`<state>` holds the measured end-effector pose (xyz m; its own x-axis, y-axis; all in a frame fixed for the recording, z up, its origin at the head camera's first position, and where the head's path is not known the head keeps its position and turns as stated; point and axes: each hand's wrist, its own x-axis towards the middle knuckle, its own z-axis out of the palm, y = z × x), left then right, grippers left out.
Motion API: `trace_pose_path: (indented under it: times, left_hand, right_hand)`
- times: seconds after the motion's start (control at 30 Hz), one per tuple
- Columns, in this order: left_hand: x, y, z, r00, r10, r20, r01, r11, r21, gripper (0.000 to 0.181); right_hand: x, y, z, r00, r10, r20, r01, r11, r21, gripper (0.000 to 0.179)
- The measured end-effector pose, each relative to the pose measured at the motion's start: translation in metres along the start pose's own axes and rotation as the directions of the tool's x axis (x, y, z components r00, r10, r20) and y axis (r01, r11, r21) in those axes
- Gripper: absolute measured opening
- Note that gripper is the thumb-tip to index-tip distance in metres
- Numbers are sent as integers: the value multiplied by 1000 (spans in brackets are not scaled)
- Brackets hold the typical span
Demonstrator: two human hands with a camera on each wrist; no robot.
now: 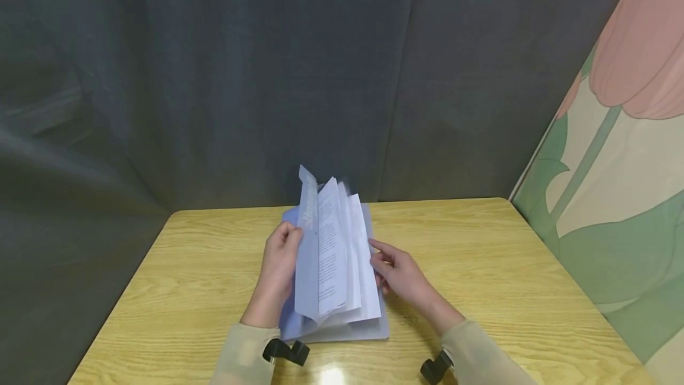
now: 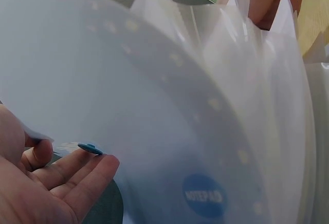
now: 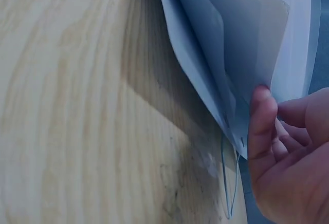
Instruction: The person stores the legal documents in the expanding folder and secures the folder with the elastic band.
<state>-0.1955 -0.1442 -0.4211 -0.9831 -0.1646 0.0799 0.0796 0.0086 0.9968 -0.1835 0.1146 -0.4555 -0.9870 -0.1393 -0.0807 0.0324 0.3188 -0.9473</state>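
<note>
A pale blue translucent document folder stands partly open on the table, its front cover lifted. My left hand pinches the cover's left edge between thumb and forefinger, and the other fingers stretch behind it. Close to those fingers, a small blue button shows on the cover in the left wrist view. A round "NOTEPAD" label is printed low on the cover. Inside, printed sheets and clear sleeves fan apart. On the right side, my right hand pinches the edge of a white sheet.
The folder's back cover lies on the wooden table. From its corner hangs a thin elastic loop. A dark curtain closes off the back, and a flower-patterned panel stands along the right edge.
</note>
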Motion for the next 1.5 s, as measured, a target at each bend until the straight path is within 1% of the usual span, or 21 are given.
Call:
trace_pose_path:
  times: [0.17, 0.3, 0.57, 0.83, 1.0, 1.17, 1.37, 1.5]
  left_hand:
    - [1, -1, 0, 1000, -2, 4, 2, 1000, 2, 20]
    - [1, -1, -1, 1000, 0, 6, 0, 1000, -5, 20]
    - [-1, 1, -2, 1000, -9, 6, 9, 1000, -1, 19]
    - [0, 0, -2, 1000, -3, -9, 2, 1000, -8, 19]
    - [0, -2, -2, 1000, -8, -10, 8, 1000, -12, 20]
    - [-1, -3, -1, 1000, -13, 3, 13, 1000, -18, 21]
    - [-3, -3, -1, 1000, -18, -3, 18, 1000, 7, 19]
    - [-3, -4, -1, 1000, -20, -12, 20, 1000, 16, 19]
  right_hand:
    - [-2, 4, -1, 996, -54, 78, 52, 998, 19, 52]
    - [-1, 4, 0, 991, -80, 106, 79, 997, 15, 52]
    - [2, 5, 7, 992, -63, 108, 66, 998, -19, 52]
    - [4, 7, 13, 991, -55, 118, 58, 998, -19, 51]
    - [2, 7, 11, 991, -58, 116, 60, 998, -15, 52]
    - [-2, 7, 8, 994, -58, 89, 58, 998, 4, 51]
    - [-6, 9, 3, 996, -71, 62, 69, 997, 46, 52]
    - [-6, 10, -1, 996, -67, 54, 64, 997, 50, 53]
